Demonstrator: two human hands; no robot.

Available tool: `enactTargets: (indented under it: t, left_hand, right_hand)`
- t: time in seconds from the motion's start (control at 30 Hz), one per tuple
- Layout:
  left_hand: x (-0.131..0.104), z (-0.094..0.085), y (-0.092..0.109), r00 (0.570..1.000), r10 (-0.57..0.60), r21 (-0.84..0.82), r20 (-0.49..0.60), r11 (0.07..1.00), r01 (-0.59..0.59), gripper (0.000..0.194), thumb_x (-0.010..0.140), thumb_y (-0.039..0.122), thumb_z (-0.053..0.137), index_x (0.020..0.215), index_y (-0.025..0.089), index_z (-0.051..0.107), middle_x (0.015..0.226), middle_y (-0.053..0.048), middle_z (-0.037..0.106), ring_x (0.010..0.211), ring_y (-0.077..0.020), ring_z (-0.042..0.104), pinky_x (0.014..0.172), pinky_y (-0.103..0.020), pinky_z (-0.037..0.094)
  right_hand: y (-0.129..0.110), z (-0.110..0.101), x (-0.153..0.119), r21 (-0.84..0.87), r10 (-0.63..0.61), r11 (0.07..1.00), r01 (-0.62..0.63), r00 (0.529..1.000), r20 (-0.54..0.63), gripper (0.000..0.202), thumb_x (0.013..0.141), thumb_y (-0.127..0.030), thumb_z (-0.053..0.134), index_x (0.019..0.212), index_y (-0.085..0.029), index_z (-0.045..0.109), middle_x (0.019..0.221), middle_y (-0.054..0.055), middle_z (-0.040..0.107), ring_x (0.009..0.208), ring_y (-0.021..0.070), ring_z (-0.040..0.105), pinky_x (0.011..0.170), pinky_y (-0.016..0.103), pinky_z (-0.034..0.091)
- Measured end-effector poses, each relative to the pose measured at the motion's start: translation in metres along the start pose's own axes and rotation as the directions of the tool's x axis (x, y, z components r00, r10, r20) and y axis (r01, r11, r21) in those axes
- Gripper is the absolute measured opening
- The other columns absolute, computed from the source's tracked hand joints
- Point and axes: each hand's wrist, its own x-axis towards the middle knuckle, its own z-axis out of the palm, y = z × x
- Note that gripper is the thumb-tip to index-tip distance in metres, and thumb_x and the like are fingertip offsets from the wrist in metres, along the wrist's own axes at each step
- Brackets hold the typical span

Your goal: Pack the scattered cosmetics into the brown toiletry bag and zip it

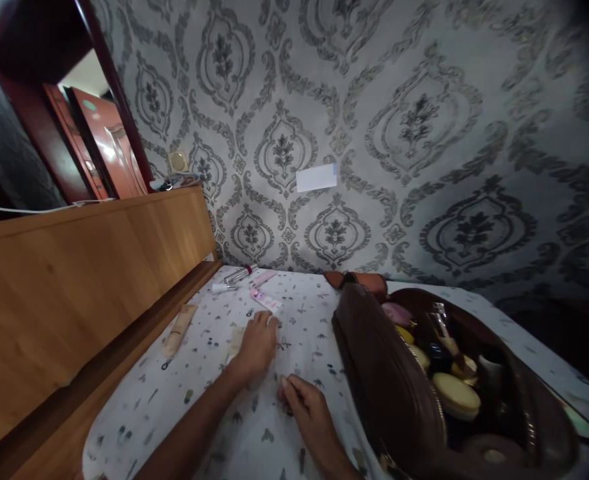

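My left hand point(259, 343) reaches forward, palm down, low over the white patterned sheet point(294, 320). Its fingers are slightly bent and apart from the right hand; I see nothing held in them, though their undersides are hidden. Just left of it lies a flat pale beige item point(235, 341), partly covered by the hand. My right hand point(310, 408) is closer to me, its fingers curled in and thumb against them, around something dark and small that I cannot make out. Ahead of the left hand lie a pink-and-white tube point(265, 300) and a slim pink item point(263, 278).
An open brown cosmetics bag point(384, 373) fills the right side, with a round yellow compact point(456, 395) and several other items inside. A beige tube point(179, 330) lies left, by the wooden headboard point(94, 280). A clear tube with a red part point(241, 274) lies farther back.
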Motion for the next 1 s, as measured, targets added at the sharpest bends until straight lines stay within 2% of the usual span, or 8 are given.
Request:
enactTargets:
  t: [0.13,0.27,0.37,0.47,0.63,0.7,0.83,1.0]
  left_hand:
    - [0.051,0.005,-0.023,0.998,0.006,0.073,0.068,0.997,-0.011,0.055,0.087,-0.002,0.037,0.139,0.013,0.046,0.151,-0.019,0.044,0.144,-0.0302,0.035,0.112,-0.052,0.035]
    - [0.079,0.018,-0.041,0.987,0.021,0.120,0.159,0.992,-0.040,0.054,0.090,0.000,0.039,0.142,0.016,0.043,0.154,-0.018,0.042,0.148,-0.0301,0.028,0.115,-0.055,0.028]
    - [0.085,0.020,-0.048,0.976,0.015,0.144,0.217,0.989,-0.047,0.043,0.095,0.005,0.039,0.136,0.014,0.050,0.144,-0.019,0.051,0.142,-0.0324,0.037,0.114,-0.060,0.028]
    - [0.089,0.016,-0.058,0.954,0.009,0.147,0.299,0.988,-0.055,0.034,0.096,0.024,0.055,0.129,0.016,0.056,0.138,-0.014,0.055,0.133,-0.0319,0.047,0.111,-0.060,0.033]
    - [0.105,0.002,-0.088,0.879,0.032,0.038,0.476,0.998,-0.057,0.035,0.086,0.036,0.072,0.114,0.017,0.066,0.114,-0.007,0.068,0.105,-0.0240,0.065,0.092,-0.046,0.053]
    - [0.114,-0.002,-0.099,0.890,0.025,0.001,0.456,1.000,-0.028,0.034,0.090,0.040,0.067,0.115,0.017,0.066,0.112,-0.006,0.069,0.098,-0.0207,0.067,0.087,-0.041,0.056]
    - [0.130,0.006,-0.105,0.962,-0.116,0.040,0.247,0.993,0.110,0.038,0.096,0.038,0.059,0.128,0.018,0.058,0.130,-0.010,0.060,0.111,-0.0241,0.062,0.094,-0.047,0.054]
    - [0.147,0.031,-0.101,0.951,-0.283,0.076,0.125,0.958,0.275,0.039,0.095,0.036,0.061,0.128,0.017,0.057,0.129,-0.011,0.060,0.110,-0.0245,0.063,0.092,-0.047,0.055]
  right_hand:
    - [0.000,0.001,-0.001,-0.003,0.016,1.000,-0.016,1.000,0.003,0.064,0.083,-0.080,0.040,0.060,-0.021,0.051,0.057,0.002,0.051,0.059,0.0186,0.051,0.059,0.030,0.040]
    - [0.000,0.001,-0.001,0.004,0.029,1.000,-0.029,0.999,0.025,0.065,0.083,-0.080,0.038,0.061,-0.020,0.050,0.058,0.001,0.049,0.059,0.0177,0.050,0.059,0.029,0.038]
    - [0.000,0.000,-0.001,0.006,0.025,1.000,-0.026,0.999,0.026,0.065,0.084,-0.080,0.038,0.061,-0.020,0.050,0.057,0.000,0.048,0.059,0.0170,0.048,0.058,0.029,0.037]
    - [0.001,0.000,-0.002,0.013,0.026,1.000,-0.027,0.999,0.020,0.066,0.083,-0.081,0.038,0.060,-0.020,0.049,0.058,0.000,0.047,0.060,0.0165,0.048,0.059,0.028,0.037]
    - [0.004,0.000,-0.001,0.016,0.028,0.999,-0.029,0.998,0.055,0.065,0.085,-0.079,0.037,0.062,-0.020,0.048,0.059,0.000,0.046,0.060,0.0157,0.047,0.059,0.028,0.036]
    - [0.004,0.001,-0.002,-0.001,0.034,0.999,-0.034,0.998,0.055,0.063,0.086,-0.077,0.037,0.062,-0.020,0.047,0.059,0.000,0.046,0.061,0.0157,0.047,0.059,0.028,0.035]
    - [0.003,0.001,-0.004,-0.032,0.037,0.999,-0.035,0.998,0.054,0.059,0.088,-0.073,0.036,0.061,-0.021,0.044,0.060,0.000,0.045,0.061,0.0152,0.046,0.060,0.028,0.034]
    - [0.003,-0.001,-0.004,-0.048,0.036,0.998,-0.033,0.998,0.052,0.058,0.090,-0.070,0.035,0.062,-0.020,0.045,0.060,-0.001,0.044,0.061,0.0145,0.045,0.060,0.028,0.033]
